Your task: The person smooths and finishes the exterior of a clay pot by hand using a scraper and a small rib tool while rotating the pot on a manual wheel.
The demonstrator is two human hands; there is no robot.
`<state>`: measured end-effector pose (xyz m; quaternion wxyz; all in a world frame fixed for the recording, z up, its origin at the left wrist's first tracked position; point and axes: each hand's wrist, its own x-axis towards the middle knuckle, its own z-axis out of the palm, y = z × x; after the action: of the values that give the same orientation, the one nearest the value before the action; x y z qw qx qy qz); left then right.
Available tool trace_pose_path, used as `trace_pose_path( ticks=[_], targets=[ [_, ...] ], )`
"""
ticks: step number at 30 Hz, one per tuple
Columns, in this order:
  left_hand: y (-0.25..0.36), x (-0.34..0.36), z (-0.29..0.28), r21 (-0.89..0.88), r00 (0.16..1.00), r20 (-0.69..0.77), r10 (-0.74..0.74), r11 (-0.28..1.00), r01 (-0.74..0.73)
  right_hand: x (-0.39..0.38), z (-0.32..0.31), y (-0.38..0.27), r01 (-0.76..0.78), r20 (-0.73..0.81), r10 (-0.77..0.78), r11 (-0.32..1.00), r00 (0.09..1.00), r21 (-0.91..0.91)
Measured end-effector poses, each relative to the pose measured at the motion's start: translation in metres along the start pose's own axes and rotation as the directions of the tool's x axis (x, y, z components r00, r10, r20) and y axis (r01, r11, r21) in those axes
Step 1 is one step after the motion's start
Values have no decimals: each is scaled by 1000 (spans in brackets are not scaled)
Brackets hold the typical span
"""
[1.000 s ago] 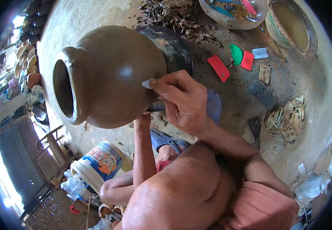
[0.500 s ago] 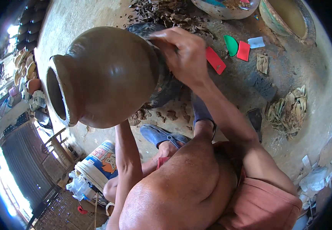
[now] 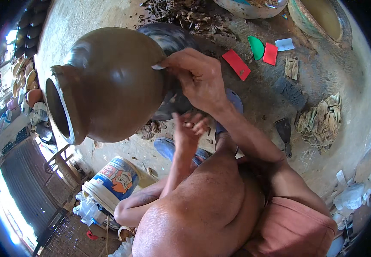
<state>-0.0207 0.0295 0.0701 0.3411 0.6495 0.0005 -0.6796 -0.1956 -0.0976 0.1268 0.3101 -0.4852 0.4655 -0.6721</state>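
A large round brown clay pot (image 3: 121,81) with a flared rim has its mouth toward the left. Against its right end is a dark, streaked round base (image 3: 168,38), blurred and partly covered by the pot. My right hand (image 3: 200,77) pinches a small thin scraper (image 3: 159,67), pale at the edge, whose tip meets the pot's right side. Most of the scraper is hidden in my fingers. Below the base, apart from the pot, my left hand (image 3: 189,130) is open, fingers spread and slightly blurred, with nothing in it.
Clay scraps (image 3: 185,15) lie beyond the pot. Right of my right hand are red pieces (image 3: 237,64), a green half-disc (image 3: 256,47), a dark block (image 3: 290,92), a putty knife (image 3: 284,130) and a crumpled cloth (image 3: 322,122). Basins (image 3: 318,19) stand far right, a bucket (image 3: 112,177) lower left.
My left hand, hidden behind the pot before, has come out to the right with its fingers spread. My right hand has shifted slightly left and down. The dark base now looks more streaked.
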Motion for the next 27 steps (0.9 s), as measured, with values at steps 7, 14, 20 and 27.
trace_pose_path(
  ticks=[7, 14, 20, 27],
  targets=[
    [118, 93, -130, 170, 830, 85, 552, 812, -558, -14, 12, -20, -55, 10, 55, 998, 998, 11],
    [-17, 19, -9, -111, 972, 100, 214, 973, -203, -25, 7, -14, -55, -3, 55, 998, 998, 4],
    [84, 52, -52, 5, 960, 24, 278, 960, -278, -28, -1, -24, -5, -28, 4, 1000, 1000, -25],
    [-11, 43, 1, -314, 945, 99, 311, 911, -267, -35, 3, -20, -25, 6, 25, 999, 1000, -40]
  ],
)
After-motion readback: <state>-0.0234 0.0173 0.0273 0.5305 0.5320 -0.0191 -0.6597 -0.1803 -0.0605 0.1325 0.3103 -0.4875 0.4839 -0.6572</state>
